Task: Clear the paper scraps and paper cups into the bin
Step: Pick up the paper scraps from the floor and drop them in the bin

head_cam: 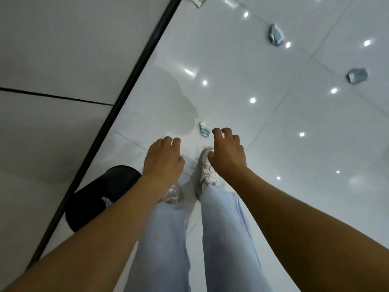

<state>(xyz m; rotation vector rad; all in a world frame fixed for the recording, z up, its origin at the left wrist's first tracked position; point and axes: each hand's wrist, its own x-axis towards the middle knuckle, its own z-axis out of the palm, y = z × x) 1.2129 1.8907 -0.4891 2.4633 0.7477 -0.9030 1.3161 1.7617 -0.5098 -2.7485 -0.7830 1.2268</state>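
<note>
A small crumpled paper scrap with blue-green print lies on the glossy white floor just ahead of my feet. My right hand reaches out beside it, fingers loosely curled, holding nothing. My left hand hangs over the floor to its left, fingers relaxed and empty. A black bin stands by the wall at lower left, partly hidden by my left forearm, with a pale scrap inside. Crushed paper cups lie farther off: one at upper right, another at far right, a third at the top edge.
A white wall with a black baseboard runs diagonally along the left. My legs in light jeans and white sneakers stand in the middle. Ceiling lights reflect in the floor tiles.
</note>
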